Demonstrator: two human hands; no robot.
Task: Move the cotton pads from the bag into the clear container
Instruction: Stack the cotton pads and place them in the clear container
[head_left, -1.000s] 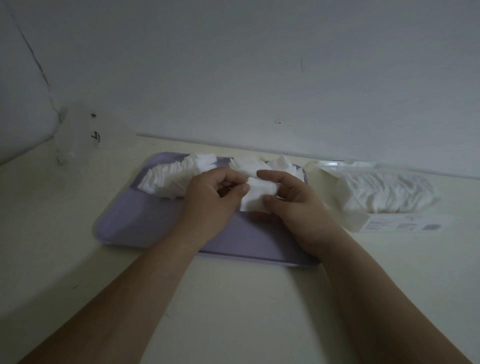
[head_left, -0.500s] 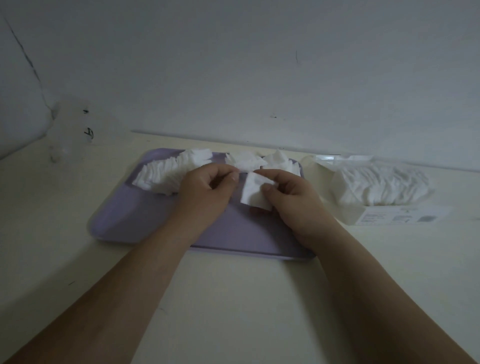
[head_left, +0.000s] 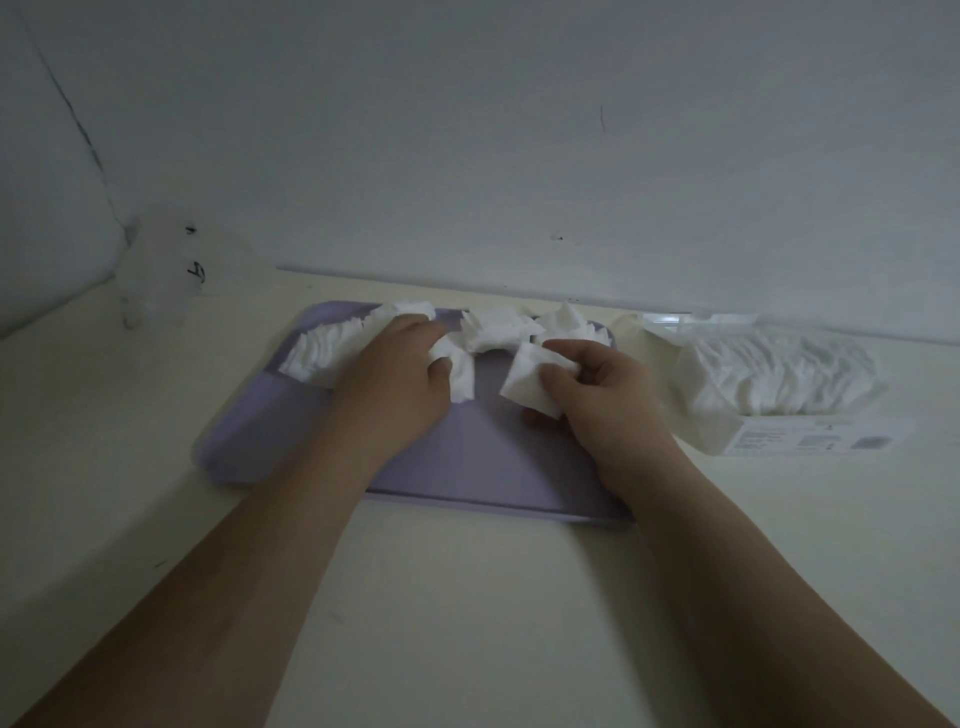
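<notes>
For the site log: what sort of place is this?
Likely a plain room at home, dimly lit, though I can't be sure. A cream table stands against a bare, cracked wall, with a lilac tray of pads and an opened bag beside it.

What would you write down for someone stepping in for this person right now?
Left hand: grips a bunch of cotton pads over the purple tray.
Right hand: pinches one pad.
Done: a row of pads and a loose heap lie on the tray.
Left: many pads remain in the bag on the right. I can make out none in the clear container, far left.
</notes>
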